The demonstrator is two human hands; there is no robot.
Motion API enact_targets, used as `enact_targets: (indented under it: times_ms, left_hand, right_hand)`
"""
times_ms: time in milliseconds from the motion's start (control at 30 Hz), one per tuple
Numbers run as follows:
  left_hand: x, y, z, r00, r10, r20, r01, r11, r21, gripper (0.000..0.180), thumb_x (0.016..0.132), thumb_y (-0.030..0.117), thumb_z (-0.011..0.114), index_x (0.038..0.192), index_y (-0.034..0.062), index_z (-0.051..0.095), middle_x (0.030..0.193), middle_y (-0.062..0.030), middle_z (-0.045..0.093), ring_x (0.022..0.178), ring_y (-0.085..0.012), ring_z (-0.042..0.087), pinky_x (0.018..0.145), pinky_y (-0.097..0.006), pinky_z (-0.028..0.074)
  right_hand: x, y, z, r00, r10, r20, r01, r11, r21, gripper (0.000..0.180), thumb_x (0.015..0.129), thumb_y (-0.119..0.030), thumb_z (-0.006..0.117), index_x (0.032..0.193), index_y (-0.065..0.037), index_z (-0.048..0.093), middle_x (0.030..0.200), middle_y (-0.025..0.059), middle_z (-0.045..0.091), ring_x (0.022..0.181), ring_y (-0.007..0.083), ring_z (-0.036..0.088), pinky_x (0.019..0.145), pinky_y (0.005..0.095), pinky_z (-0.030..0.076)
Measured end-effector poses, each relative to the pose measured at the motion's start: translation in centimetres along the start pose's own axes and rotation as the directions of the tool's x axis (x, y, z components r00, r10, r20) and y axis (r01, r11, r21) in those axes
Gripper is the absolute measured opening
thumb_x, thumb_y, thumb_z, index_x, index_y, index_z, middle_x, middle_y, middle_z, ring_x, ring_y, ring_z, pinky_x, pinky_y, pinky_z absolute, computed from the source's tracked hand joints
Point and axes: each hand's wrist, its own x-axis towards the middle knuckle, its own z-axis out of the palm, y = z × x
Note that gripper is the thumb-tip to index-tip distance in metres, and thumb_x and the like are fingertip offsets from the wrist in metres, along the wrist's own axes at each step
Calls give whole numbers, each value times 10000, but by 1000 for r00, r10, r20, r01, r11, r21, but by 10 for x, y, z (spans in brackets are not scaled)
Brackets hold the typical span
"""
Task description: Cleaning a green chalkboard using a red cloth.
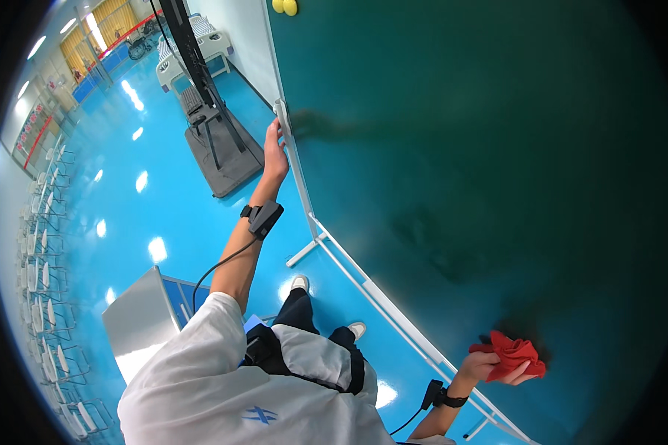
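"Who's at the big green board [460, 163]?"
"The left hand [276, 154], by its edge. Can't tell if it's holding on."
"Where's the red cloth [516, 356]?"
"Squeezed in the right hand's [484, 365] grip, edges poking out."

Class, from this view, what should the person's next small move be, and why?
Probably a short slide of the red cloth across the green board: the right hand holds it bunched at the board's surface, while the left hand is at the pale frame.
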Motion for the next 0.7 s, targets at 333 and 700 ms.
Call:
enact_targets:
  times_ms: [333,700]
  left_hand:
    - [-11,17,-8,997,-38,74,43,997,-69,661,1095,539,298,1483,41,494,1449,-101,543,1423,-251,426,1186,-480,288]
    - [-19,53,-14,961,-52,273,74,995,-70,689,1104,475,251,1548,-31,397,1547,-139,425,1468,-271,379,1235,-436,232]
  right_hand:
    - [-28,-130,66,986,163,43,-162,986,-37,474,1038,-35,461,1488,59,348,1629,349,66,1426,499,360,1111,515,466]
    - [-33,-356,169,994,-27,109,-2,965,263,573,1009,-260,592,1482,17,424,1620,339,161,1533,546,74,1190,709,83]
